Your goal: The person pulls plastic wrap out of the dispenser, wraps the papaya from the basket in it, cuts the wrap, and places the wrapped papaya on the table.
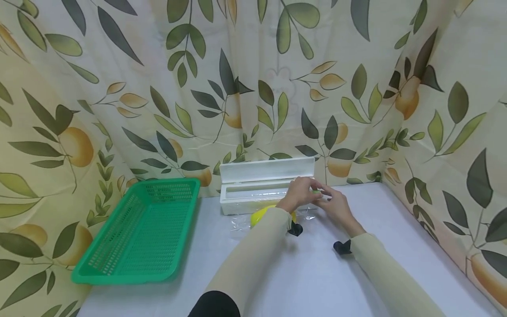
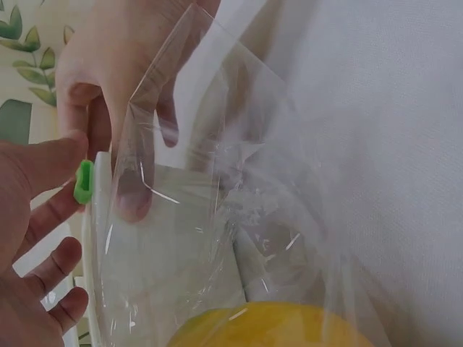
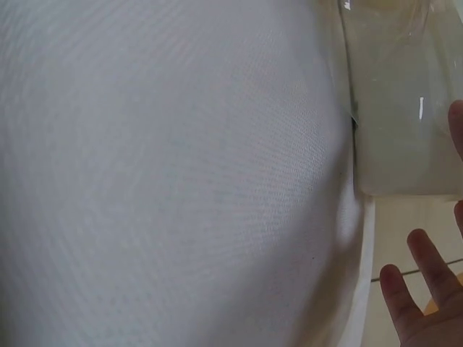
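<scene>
A white cling film dispenser [image 1: 237,206] sits at the back of the table with its lid [image 1: 267,169] raised. My left hand [image 1: 299,193] is over its right part, thumb and forefinger pinching a small green slide cutter [image 2: 84,182] at the box's edge. My right hand [image 1: 336,206] is at the right end, its thumb [image 2: 134,191] against the front face and the other fingers [image 3: 430,267] stretched out past the end. Clear cling film [image 2: 217,181] hangs down the front and spreads over a smooth, rounded yellow thing [image 2: 271,325], partly hidden by my left forearm in the head view.
To the left lies a green plastic basket [image 1: 174,259] with slotted walls. A white cloth [image 1: 317,281] covers the table. Leaf-patterned curtains [image 1: 253,88] hang close behind the dispenser and along both sides.
</scene>
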`<state>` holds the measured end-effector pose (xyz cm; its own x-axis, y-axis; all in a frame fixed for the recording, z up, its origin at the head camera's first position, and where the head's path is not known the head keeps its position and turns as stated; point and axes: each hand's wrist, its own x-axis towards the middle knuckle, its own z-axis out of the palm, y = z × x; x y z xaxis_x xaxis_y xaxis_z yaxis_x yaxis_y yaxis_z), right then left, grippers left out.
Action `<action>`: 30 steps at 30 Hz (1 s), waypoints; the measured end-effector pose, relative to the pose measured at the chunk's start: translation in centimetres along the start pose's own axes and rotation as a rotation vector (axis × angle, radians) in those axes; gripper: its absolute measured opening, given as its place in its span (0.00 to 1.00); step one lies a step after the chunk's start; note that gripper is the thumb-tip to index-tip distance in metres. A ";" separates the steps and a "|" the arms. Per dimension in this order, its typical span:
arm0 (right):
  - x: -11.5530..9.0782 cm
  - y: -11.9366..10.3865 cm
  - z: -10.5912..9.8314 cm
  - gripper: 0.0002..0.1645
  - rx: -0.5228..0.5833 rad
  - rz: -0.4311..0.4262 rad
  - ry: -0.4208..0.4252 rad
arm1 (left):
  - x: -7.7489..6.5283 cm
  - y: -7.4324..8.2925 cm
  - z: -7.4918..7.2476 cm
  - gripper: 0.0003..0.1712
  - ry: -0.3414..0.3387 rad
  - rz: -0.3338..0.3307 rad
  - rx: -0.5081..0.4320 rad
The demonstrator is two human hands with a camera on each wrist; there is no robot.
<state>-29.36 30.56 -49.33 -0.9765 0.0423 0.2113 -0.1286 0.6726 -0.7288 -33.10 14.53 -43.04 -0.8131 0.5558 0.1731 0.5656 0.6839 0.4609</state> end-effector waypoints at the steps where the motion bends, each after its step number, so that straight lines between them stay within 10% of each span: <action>1: 0.0 0.0 0.0 0.44 0.002 -0.005 0.002 | 0.0 0.0 0.0 0.16 0.003 0.002 -0.003; 30: -0.2 -0.3 0.1 0.44 0.001 0.011 -0.005 | 0.0 -0.9 -0.4 0.10 0.006 -0.026 0.074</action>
<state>-29.17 30.29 -49.19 -0.9788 0.0454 0.1999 -0.1183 0.6712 -0.7318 -33.64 13.74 -43.14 -0.8284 0.5345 0.1675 0.5526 0.7315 0.3994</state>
